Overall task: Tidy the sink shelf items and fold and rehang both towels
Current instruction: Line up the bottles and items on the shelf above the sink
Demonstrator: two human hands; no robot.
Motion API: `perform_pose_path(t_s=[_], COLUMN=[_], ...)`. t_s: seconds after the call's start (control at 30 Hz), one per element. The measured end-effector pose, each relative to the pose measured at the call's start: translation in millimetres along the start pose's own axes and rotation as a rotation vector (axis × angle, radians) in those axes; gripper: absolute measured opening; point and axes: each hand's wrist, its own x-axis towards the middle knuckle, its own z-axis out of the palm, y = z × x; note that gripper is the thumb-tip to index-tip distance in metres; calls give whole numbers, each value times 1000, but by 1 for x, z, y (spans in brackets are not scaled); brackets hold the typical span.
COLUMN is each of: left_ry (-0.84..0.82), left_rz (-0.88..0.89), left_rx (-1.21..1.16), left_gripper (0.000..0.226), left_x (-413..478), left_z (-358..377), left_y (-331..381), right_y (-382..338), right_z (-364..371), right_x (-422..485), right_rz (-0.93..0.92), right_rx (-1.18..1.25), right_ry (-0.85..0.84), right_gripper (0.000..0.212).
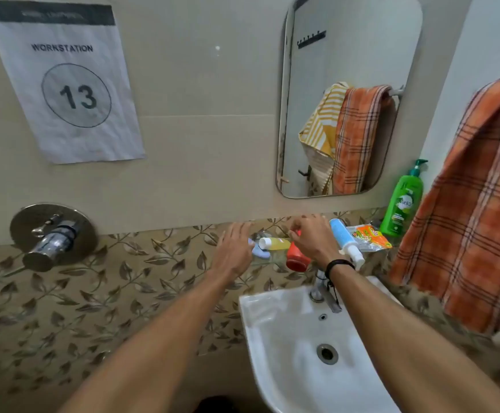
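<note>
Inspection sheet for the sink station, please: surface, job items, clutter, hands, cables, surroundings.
Surface: glass shelf, crowded, most items lying flat.
Job's things: yellow tube, red bottle, blue bottle and orange packet lying down; green pump bottle upright; orange checked towel draped at right; yellow striped towel seen only in the mirror.
Clutter: small blue item beside the yellow tube, unidentifiable.
Hands: left hand open over the shelf's left end; right hand fingers curled on the red bottle.
Cables: nothing seen.
Surroundings: white sink, tap, wall valve, workstation 13 sign.
</note>
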Motion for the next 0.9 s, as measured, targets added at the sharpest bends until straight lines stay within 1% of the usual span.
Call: perform_pose_path(t_s=[0.1, 0.2, 0.27, 0.33, 0.4, 0.5, 0.57, 0.63, 0.73, 0.9], left_ry=[-87, -198, -266, -316, -330, -303, -290, -290, -288, -290], left_rz=[6, 5, 25, 41, 56, 82, 92, 94, 102, 95], left_rx=[-5, -37, -43, -45, -50, -57, -63, -71, -77, -42], left_gripper=[58, 60, 60, 62, 64, 67, 69, 71, 73, 82], left_x=[14, 23, 29, 33, 37, 41, 43, 43, 44, 44], left_z=[10, 18, 23, 31, 38, 44, 47, 48, 51, 50], left_y=[-12, -19, -24, -31, -35, -40, -43, -46, -49, -48], right_y=[0, 0, 0, -1, -2, -2, -2, -2, -1, 1], right_z=[13, 26, 33, 37, 40, 44, 47, 50, 54, 59], right_x=[10, 19, 28, 34, 41, 51, 60, 69, 78, 84], right_rz=[-6, 3, -3, -7, 5, -5, -13, -9, -16, -91], right_rx=[30, 27, 6, -3, 2, -21, -31, -25, -16, -10], right_ry=[-2, -51, -110, -198, -293, -454, -568, -648, -690, -733], right_gripper=[11, 11, 11, 21, 33, 48, 55, 59, 62, 64])
